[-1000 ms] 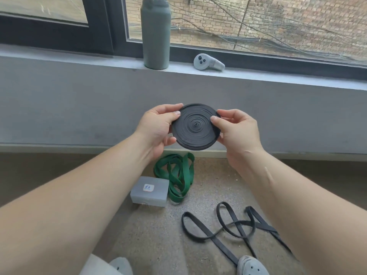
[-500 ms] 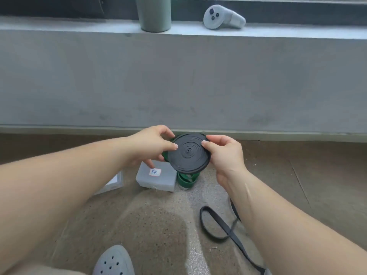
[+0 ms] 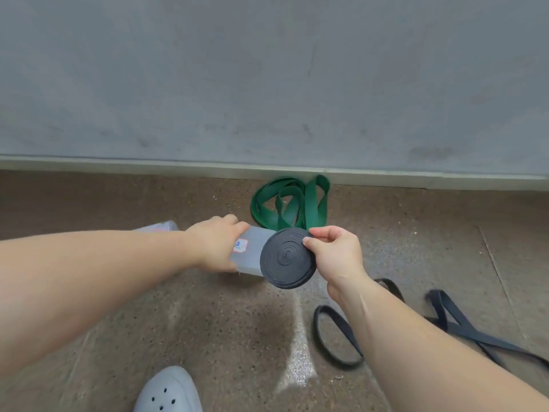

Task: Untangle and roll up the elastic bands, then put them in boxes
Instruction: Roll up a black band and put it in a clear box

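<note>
My right hand (image 3: 334, 257) pinches the rim of a black elastic band rolled into a flat disc (image 3: 286, 260), held just above the floor. My left hand (image 3: 215, 243) grips a grey box (image 3: 252, 257) with a small white label, fingers over its far edge and thumb under its near side. The disc overlaps the box's right end. A tangled green band (image 3: 292, 205) lies on the floor behind them, by the wall. A loose black band (image 3: 439, 328) sprawls on the floor at the right, partly hidden by my right forearm.
A second box (image 3: 160, 226) peeks out behind my left forearm. A grey wall (image 3: 267, 84) with a skirting strip closes off the far side. My pale perforated shoe (image 3: 170, 391) is at the bottom edge. The floor is speckled brown stone.
Both hands dropped from chest height toward the floor. My left hand let go of the rolled disc and took hold of the grey box; my right hand alone keeps the disc.
</note>
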Available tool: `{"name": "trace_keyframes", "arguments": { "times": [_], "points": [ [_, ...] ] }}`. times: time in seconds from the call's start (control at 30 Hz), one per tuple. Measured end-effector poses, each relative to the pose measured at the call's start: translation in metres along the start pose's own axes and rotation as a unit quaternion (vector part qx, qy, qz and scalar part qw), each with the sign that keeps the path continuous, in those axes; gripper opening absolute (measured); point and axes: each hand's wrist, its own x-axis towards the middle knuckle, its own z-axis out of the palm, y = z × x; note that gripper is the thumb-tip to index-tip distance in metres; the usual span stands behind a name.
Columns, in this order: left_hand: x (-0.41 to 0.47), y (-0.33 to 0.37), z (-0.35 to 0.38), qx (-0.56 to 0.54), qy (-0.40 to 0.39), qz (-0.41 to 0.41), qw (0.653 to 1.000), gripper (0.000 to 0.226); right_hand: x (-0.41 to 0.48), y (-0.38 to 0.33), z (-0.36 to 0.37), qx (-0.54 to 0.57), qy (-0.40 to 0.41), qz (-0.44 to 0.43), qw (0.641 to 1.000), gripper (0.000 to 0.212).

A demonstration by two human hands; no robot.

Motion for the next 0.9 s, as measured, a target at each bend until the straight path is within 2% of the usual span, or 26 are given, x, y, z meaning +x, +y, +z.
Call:
{"name": "trace_keyframes", "arguments": {
  "times": [0.1,0.17,0.27,0.37,0.57,0.77,0.9],
  "points": [
    [0.023,-0.002,0.024,0.047,0.003,0.0,0.999,0.095,0.013,0.009,0.002,0.0,0.002,0.01,1.0,0.015],
    [0.039,-0.005,0.031,0.07,0.006,-0.009,0.997,0.11,0.02,0.016,0.0,0.004,0.004,0.015,1.0,0.014],
    [0.057,-0.009,0.043,0.042,-0.007,-0.048,0.998,0.125,0.029,0.026,-0.002,0.007,0.007,0.023,1.0,0.015],
    [0.064,-0.007,0.062,0.0,0.003,-0.07,0.998,0.122,0.035,0.037,-0.005,0.009,0.017,0.034,0.999,0.015],
    [0.06,0.001,0.064,0.07,0.048,-0.081,0.993,0.124,0.04,0.051,-0.013,-0.016,0.023,0.048,0.998,0.014],
    [0.05,0.024,0.073,0.059,0.044,-0.083,0.994,0.13,0.026,0.063,-0.019,-0.064,0.008,0.022,0.998,0.015],
    [0.044,0.032,0.07,0.018,0.044,-0.085,0.995,0.113,0.016,0.068,-0.021,-0.085,0.028,-0.008,0.996,0.016]
  ]
}}
